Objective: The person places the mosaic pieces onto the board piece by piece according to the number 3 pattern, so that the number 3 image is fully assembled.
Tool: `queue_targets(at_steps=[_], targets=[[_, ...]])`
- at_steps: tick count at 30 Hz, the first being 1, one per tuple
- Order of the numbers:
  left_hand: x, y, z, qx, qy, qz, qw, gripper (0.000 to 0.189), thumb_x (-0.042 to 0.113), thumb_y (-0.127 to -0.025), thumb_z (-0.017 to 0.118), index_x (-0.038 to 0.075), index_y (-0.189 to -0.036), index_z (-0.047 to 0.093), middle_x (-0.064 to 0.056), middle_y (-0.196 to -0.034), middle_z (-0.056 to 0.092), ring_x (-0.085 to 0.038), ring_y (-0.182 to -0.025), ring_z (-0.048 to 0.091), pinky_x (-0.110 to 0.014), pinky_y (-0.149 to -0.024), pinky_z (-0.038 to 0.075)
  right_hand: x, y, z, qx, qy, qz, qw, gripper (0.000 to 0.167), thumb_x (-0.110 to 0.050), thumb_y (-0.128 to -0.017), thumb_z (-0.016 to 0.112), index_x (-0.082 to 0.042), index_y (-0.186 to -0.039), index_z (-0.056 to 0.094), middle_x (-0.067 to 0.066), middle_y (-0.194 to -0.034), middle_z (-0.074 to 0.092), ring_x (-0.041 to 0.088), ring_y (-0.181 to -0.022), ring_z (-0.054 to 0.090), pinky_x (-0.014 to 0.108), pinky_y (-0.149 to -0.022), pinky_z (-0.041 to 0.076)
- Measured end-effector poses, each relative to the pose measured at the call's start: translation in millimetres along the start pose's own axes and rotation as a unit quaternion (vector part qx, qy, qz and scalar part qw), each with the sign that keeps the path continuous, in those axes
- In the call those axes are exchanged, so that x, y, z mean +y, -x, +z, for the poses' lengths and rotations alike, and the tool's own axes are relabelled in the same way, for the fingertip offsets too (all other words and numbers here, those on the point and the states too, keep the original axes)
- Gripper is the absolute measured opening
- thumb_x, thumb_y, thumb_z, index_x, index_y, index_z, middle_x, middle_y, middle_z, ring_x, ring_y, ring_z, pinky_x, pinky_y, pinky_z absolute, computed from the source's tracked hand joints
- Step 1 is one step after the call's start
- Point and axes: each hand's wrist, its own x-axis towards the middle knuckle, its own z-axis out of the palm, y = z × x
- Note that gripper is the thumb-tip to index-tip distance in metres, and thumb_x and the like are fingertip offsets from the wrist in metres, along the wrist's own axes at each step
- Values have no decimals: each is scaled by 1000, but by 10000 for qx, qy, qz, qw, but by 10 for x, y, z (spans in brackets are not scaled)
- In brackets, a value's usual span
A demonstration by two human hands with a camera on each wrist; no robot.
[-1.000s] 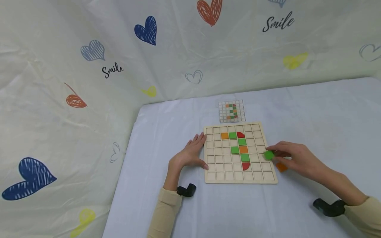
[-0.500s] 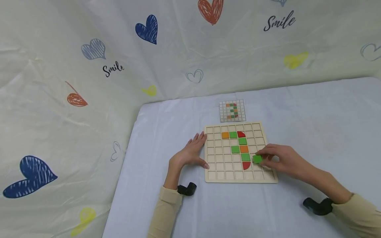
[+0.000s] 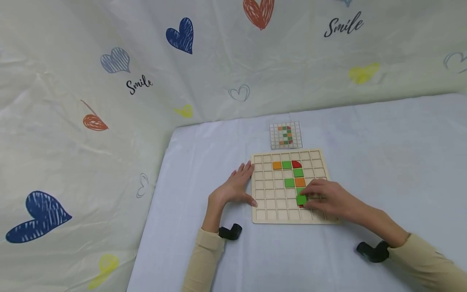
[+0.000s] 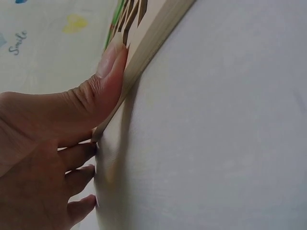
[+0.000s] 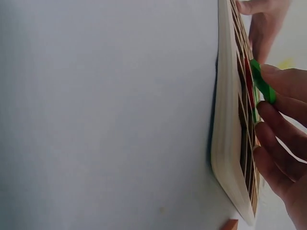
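Observation:
A wooden grid board (image 3: 270, 202) lies on the white-covered table. Set in its cells are orange and green squares and two red quarter-round tiles, such as the red tile (image 3: 296, 164) in the upper row. My right hand (image 3: 328, 198) pinches a green square tile (image 3: 301, 200) between thumb and fingers, just over the lower red tile, which it mostly covers. In the right wrist view the pinched green tile (image 5: 262, 82) is tilted above the grid. My left hand (image 3: 235, 188) rests against the board's left edge, fingers spread and thumb touching the rim (image 4: 144, 55).
Behind the board lies a small pattern card (image 3: 286, 135) printed with a coloured grid. An orange piece (image 5: 230, 224) lies on the cloth beside the board's right side. A heart-printed cloth (image 3: 204, 73) hangs at the back and left.
My right hand has carried the green tile leftward, from the board's right edge to above the lower red tile. The left hand has stayed at the board's edge.

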Motion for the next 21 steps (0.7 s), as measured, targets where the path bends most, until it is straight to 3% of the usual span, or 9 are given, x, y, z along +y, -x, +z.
queue_targets(at_steps=[10,16,21], targets=[[7,2,13,17,65,22,10000,128,32,-75,93,12,-167,6,-1,-174,-2,-20,-161,-6,-40,-132,2,-42,-49,96,-168,315,-19,9994,27,-14,-77,90,-15,-101,80,-11,-96,68,7,-89,57,27,-76,54],[12,0,-3,39,-39,25,10000,127,32,-76,92,11,-167,6,-2,-174,-1,-21,-161,-5,-40,-132,2,-61,-85,138,-161,318,-231,9991,26,-16,-78,90,-15,-102,80,-9,-98,67,11,-91,57,30,-78,55],[17,0,-4,35,-39,16,10000,127,33,-76,93,12,-167,6,-1,-174,-1,-20,-161,-5,-39,-132,2,-94,-93,142,-226,381,-120,9989,25,-18,-79,89,-16,-102,79,-8,-100,67,12,-93,57,32,-79,55]])
